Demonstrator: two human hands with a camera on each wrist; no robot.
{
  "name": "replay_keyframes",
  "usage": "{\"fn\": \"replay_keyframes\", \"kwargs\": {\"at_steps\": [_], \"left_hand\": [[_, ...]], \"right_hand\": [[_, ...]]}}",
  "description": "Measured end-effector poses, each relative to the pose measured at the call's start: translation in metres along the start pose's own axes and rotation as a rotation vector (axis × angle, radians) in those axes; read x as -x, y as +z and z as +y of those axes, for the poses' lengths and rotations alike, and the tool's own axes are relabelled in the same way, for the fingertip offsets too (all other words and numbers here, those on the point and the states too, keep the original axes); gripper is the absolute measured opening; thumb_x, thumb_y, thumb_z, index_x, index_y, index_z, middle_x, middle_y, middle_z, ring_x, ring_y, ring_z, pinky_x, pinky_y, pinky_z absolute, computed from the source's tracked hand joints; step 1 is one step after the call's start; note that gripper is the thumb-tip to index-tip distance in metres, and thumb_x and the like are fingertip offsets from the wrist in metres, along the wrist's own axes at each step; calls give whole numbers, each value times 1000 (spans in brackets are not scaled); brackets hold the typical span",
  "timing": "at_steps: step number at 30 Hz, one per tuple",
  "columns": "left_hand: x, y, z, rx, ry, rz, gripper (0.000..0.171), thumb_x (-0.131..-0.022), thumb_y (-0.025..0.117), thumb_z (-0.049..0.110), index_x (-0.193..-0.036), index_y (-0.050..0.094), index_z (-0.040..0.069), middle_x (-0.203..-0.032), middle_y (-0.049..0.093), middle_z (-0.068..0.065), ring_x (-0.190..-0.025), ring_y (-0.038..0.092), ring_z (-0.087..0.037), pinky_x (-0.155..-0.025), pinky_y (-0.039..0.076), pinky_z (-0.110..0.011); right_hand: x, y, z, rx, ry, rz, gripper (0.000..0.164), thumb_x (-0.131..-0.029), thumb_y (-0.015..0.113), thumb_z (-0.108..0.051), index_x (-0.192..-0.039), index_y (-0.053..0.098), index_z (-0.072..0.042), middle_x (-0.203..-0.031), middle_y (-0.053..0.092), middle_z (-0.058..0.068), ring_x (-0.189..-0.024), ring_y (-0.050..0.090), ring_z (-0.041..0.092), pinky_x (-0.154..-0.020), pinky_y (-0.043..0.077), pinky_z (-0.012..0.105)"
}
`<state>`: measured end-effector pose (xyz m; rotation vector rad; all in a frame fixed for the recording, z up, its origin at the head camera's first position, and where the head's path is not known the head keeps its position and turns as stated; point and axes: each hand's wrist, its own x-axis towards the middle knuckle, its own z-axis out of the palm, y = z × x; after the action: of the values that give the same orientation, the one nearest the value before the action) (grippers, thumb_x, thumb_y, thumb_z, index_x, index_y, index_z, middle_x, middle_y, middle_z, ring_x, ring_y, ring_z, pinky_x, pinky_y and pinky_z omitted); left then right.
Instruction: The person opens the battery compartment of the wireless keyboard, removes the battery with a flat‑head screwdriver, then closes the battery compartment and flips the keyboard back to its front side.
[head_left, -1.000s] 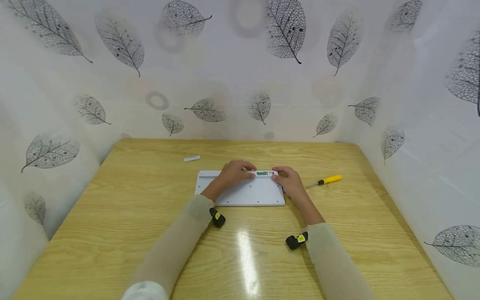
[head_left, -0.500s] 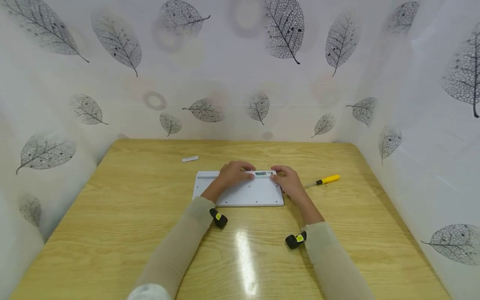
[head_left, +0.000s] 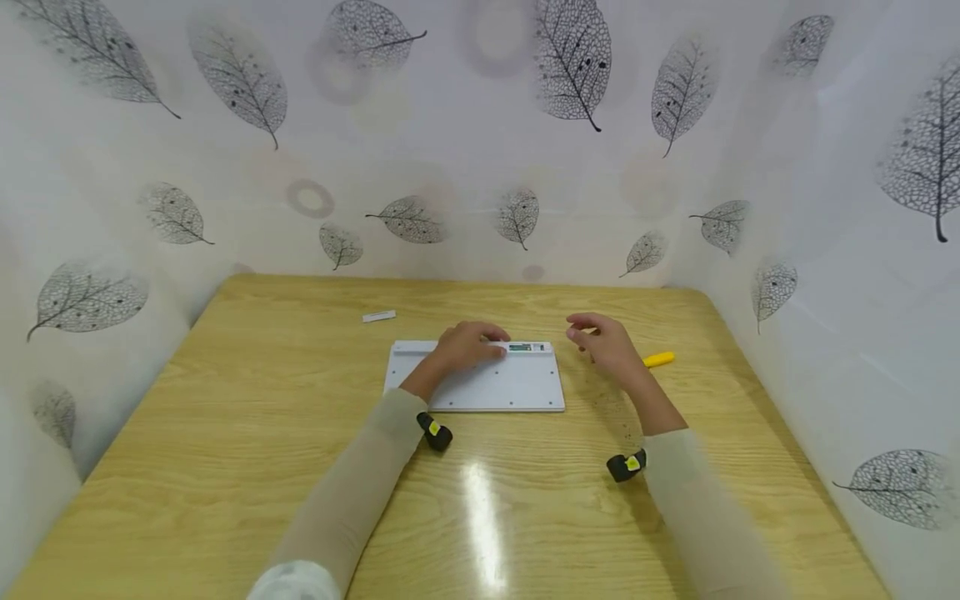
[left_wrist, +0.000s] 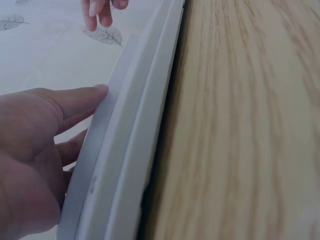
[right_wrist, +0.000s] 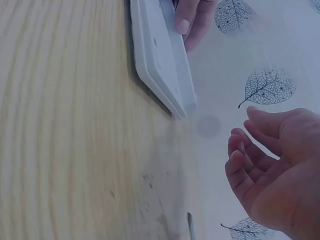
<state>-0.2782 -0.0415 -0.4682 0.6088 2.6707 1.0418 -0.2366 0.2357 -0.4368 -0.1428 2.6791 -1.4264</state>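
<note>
A white keyboard (head_left: 525, 387) lies face down on the table, small screws dotting its underside. Near the right end of its raised far ridge, an uncovered battery compartment (head_left: 521, 348) shows green inside. My left hand (head_left: 467, 346) grips that ridge, thumb on the near side and fingers over the far edge; in the left wrist view the thumb presses the keyboard's edge (left_wrist: 125, 110). Off the keyboard's right end hovers my right hand (head_left: 609, 346), fingers loosely curled and nothing seen in them. Its forearm partly hides a screwdriver with a yellow handle (head_left: 660, 359).
A small white strip (head_left: 378, 317), like a battery cover, lies behind the keyboard to the left. Leaf-patterned white curtain (head_left: 450, 150) surrounds the wooden table (head_left: 300, 367) at the back and sides. A dark camera (head_left: 626, 466) sits on the right wrist.
My right hand has let go of the keyboard's right end and moved right and up, covering the screwdriver's shaft in the head view. The left hand keeps its hold on the ridge.
</note>
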Motion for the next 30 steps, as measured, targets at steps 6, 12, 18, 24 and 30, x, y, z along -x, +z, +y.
{"fn": "replay_keyframes", "kwargs": {"at_steps": [6, 12, 18, 24, 30], "left_hand": [[-3, 2, -1, -17, 7, -5, 30, -97, 67, 37, -125, 70, 28, -123, 71, 8, -117, 62, -17, -111, 33, -50], [-2, 4, 0, -33, 6, 16, 30, -96, 68, 37, -124, 71, 28, -121, 72, 7, -114, 63, -17, -106, 36, -47], [-1, 3, 2, -46, -1, 26, 30, -96, 68, 37, -124, 71, 28, -121, 72, 7, -115, 63, -18, -109, 35, -49], [-1, 4, 2, -44, -3, 31, 28, -96, 68, 37, -123, 72, 29, -120, 72, 7, -116, 63, -18, -111, 31, -52], [0, 4, 2, -44, -4, 44, 28, -96, 68, 37, -122, 72, 29, -118, 73, 7, -113, 64, -18, -109, 33, -51]], "right_hand": [[5, -23, 6, 83, -7, -26, 46, -105, 56, -31, -143, 53, -5, -127, 60, 17, -102, 58, 40, -76, 55, 45], [12, -47, 17, 223, -35, -20, 46, -105, 54, -30, -143, 53, -2, -129, 60, 20, -116, 56, 38, -84, 53, 45], [17, -74, 37, 304, -15, -5, 47, -106, 52, -33, -141, 54, -1, -133, 58, 22, -120, 53, 39, -85, 49, 46], [23, -96, 58, 346, -20, -24, 47, -106, 53, -31, -138, 56, 2, -137, 55, 27, -123, 49, 43, -94, 46, 57], [24, -111, 71, 373, -56, -97, 42, -104, 56, -26, -133, 59, 5, -144, 48, 31, -131, 42, 50, -102, 39, 66]]}}
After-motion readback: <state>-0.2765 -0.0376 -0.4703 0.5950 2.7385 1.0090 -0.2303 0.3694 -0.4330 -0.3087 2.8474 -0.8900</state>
